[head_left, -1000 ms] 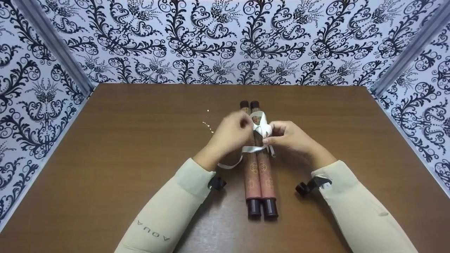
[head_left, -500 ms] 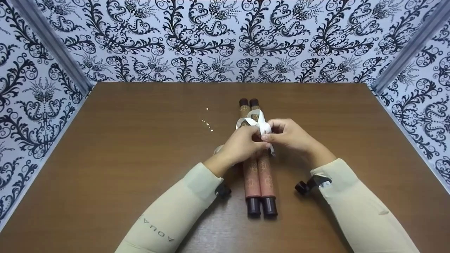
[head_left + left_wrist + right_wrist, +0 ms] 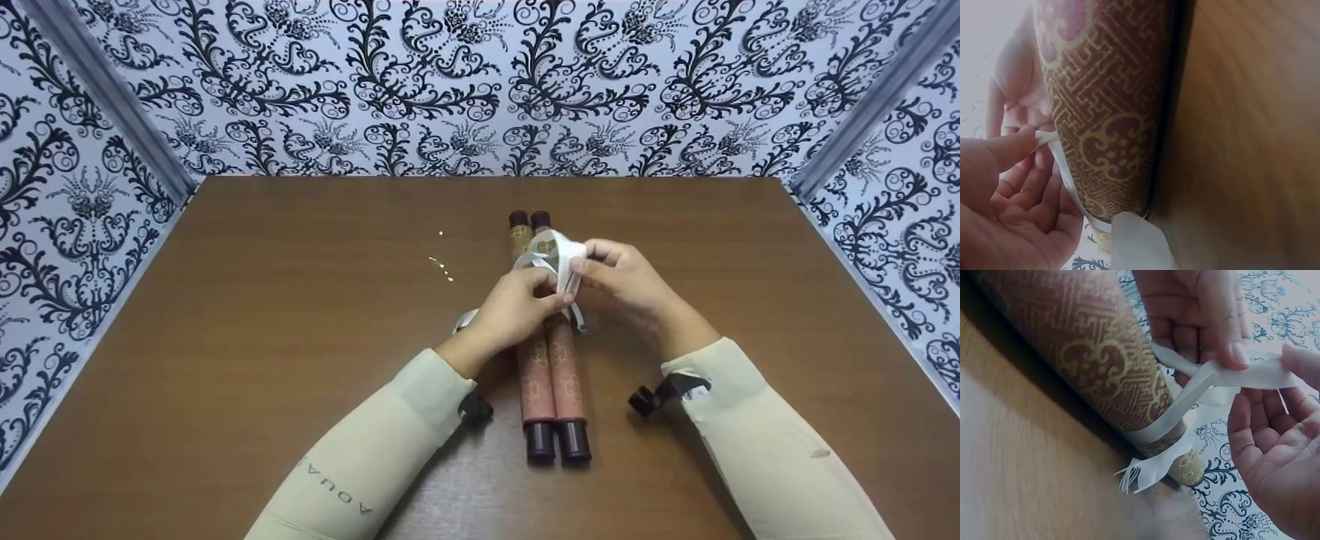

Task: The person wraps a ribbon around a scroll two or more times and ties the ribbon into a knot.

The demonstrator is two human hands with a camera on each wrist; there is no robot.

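Observation:
Two patterned scrolls (image 3: 553, 375) with dark end knobs lie side by side on the table, pointing away from me. A white ribbon (image 3: 571, 259) is wrapped around them near the middle and forms loops on top. My left hand (image 3: 517, 306) lies over the scrolls and pinches the ribbon between thumb and fingers. At the right side, my right hand (image 3: 626, 277) pinches a stretch of the same ribbon (image 3: 1264, 371), pulled out between both hands. One frayed ribbon end (image 3: 1134, 475) hangs beside the scroll in the right wrist view. Part of the wrap is hidden under my left hand.
The brown wooden table (image 3: 300, 337) runs back to walls (image 3: 465, 90) covered in black-and-white floral paper. Some small shiny bits (image 3: 442, 266) lie left of the scrolls. Black wrist cameras (image 3: 651, 401) stick out from the cream sleeves.
My left hand, earlier above the left scroll, has come right and down onto the ribbon. My right hand has shifted slightly up and right, drawing out the ribbon. The scrolls stay in place.

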